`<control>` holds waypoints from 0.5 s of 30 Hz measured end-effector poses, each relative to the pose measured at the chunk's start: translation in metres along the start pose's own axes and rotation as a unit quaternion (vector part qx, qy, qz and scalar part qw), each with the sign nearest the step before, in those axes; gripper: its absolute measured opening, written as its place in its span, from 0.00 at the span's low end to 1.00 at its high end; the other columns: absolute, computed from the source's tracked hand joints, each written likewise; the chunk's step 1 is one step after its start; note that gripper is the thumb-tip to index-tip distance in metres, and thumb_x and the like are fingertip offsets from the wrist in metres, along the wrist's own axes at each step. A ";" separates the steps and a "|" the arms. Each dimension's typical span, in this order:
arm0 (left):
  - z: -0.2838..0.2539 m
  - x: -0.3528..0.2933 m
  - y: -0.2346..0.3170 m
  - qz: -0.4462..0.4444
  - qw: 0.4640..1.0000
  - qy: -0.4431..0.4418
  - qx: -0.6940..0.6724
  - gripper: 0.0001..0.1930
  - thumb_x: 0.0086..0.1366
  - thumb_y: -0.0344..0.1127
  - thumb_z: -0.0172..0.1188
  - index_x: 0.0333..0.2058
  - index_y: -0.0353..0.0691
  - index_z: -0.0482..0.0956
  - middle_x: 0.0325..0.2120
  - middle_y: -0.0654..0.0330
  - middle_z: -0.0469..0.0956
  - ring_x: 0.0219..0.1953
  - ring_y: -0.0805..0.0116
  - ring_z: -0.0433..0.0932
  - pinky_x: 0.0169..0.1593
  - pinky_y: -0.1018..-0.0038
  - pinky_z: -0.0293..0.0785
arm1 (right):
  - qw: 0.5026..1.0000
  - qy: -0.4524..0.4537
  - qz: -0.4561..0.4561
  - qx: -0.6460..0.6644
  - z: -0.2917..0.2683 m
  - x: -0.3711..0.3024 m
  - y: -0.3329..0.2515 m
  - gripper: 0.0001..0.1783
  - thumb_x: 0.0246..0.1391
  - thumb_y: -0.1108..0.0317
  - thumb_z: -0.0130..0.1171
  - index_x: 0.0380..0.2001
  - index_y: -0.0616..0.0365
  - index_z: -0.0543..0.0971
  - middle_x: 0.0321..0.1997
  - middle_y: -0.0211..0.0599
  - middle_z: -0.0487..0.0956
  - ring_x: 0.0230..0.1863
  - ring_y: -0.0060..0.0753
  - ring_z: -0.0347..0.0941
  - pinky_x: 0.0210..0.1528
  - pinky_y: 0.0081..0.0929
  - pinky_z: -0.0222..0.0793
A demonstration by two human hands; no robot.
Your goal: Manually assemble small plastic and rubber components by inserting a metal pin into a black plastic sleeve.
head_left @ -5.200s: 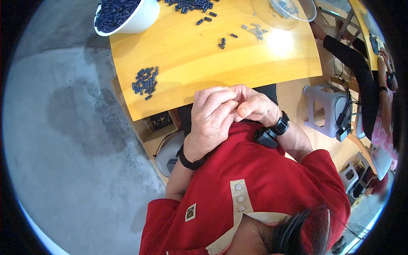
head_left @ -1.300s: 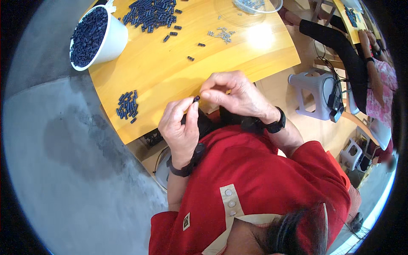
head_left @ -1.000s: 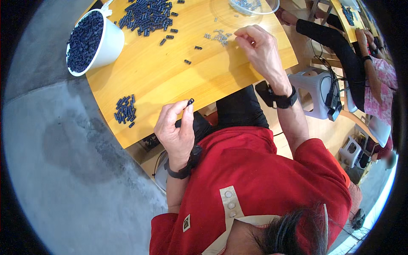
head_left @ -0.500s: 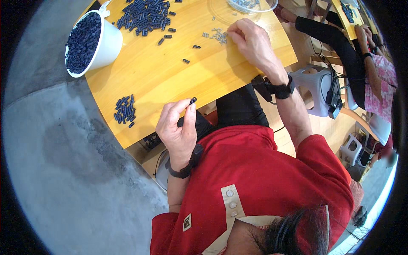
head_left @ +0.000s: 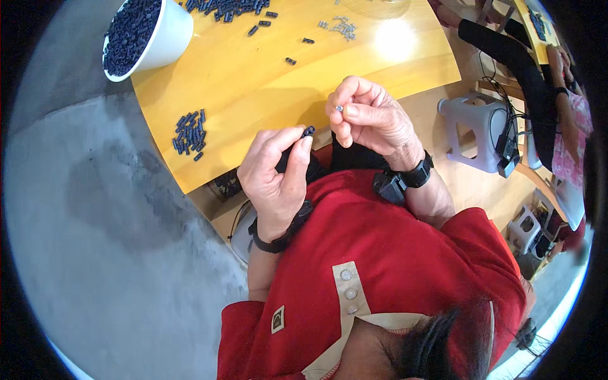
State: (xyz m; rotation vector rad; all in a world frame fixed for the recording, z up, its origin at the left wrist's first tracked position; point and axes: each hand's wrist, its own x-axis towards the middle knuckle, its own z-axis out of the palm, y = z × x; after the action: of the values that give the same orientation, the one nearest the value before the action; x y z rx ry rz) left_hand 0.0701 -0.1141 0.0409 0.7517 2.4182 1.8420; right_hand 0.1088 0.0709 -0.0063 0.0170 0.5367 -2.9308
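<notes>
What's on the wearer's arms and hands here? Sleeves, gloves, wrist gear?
Both hands are bare, no gloves. The left hand has a thin dark band at the wrist. The right hand has a black watch-like strap with a chunky black body. The forearms are bare; short red sleeves of a buttoned top end above the elbows.

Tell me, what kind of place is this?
Probably a small workshop where tiny parts get put together by hand. A yellow wooden table holds a white bowl full of little dark pieces, a loose pile of them, and small silver bits.
</notes>
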 end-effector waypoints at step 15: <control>-0.008 0.000 0.015 0.009 1.000 -0.012 0.025 0.07 0.56 0.17 0.63 0.35 0.30 0.81 0.29 0.56 0.79 0.32 0.70 0.77 0.38 0.77 0.71 | 0.986 0.031 -0.023 -0.161 0.017 0.005 0.005 0.11 0.51 0.76 0.65 0.36 0.61 0.75 0.32 0.37 0.77 0.28 0.26 0.75 0.32 0.22 0.73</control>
State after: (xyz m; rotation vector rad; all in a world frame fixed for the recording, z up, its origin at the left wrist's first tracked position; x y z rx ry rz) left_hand 0.0737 -0.1184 0.0566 0.7960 2.4598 1.7732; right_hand 0.1048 0.0592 0.0079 0.0572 1.0275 -2.8563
